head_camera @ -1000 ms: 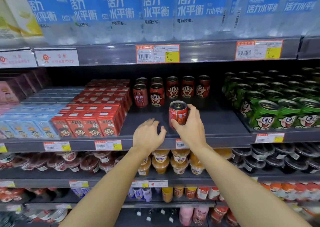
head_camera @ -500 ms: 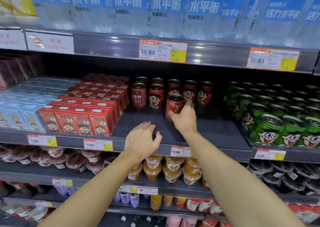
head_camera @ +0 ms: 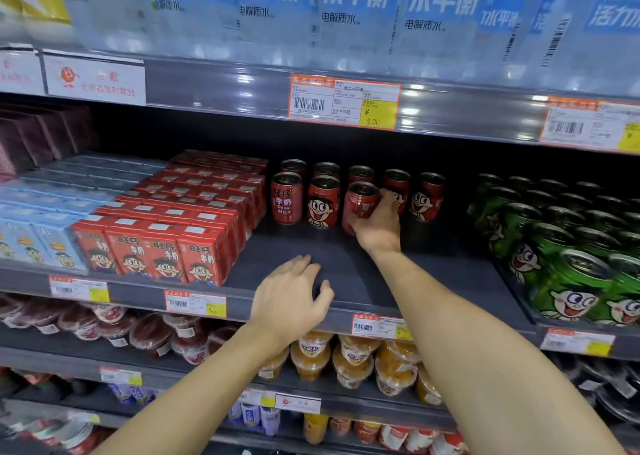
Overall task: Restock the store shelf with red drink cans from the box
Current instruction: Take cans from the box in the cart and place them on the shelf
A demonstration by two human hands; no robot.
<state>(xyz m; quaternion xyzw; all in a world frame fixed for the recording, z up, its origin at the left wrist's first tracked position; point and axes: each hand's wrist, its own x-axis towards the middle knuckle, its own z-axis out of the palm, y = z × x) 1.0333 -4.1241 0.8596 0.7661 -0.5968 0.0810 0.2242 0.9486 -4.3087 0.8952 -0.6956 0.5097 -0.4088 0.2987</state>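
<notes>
**shelfstocker22:** ok so my right hand (head_camera: 377,227) has its fingers curled round a small red metal drink can (head_camera: 360,201) with a shiny silver rim and pull-tab top. It's tipped a little to the left, sitting on the dark grey store shelf (head_camera: 346,274) just right of the front pair of standing red cans (head_camera: 304,200), touching or nearly touching the cartoon-face one, can't tell which.

**aisle9_guy:** and the other hand?

**shelfstocker22:** my left hand (head_camera: 289,298) is loose, fingers gently bent, holding nothing, resting at the shelf's front lip just above the orange-and-yellow price tag strip (head_camera: 195,304).

**aisle9_guy:** what's crowding you?

**shelfstocker22:** more red cans in a back row (head_camera: 429,198) behind, one partly hidden by my fingers. Left of them a block of red cardboard milk cartons (head_camera: 166,250), boxy with white labels on top, then pale blue cartons (head_camera: 34,239). Right side is a slanted pack of glossy green cans (head_camera: 571,264) with the same cartoon face. Overhead, clear plastic water bottles with blue labels (head_camera: 353,11). Below, round plastic cups of orange jelly (head_camera: 349,354). No box in view.
</notes>
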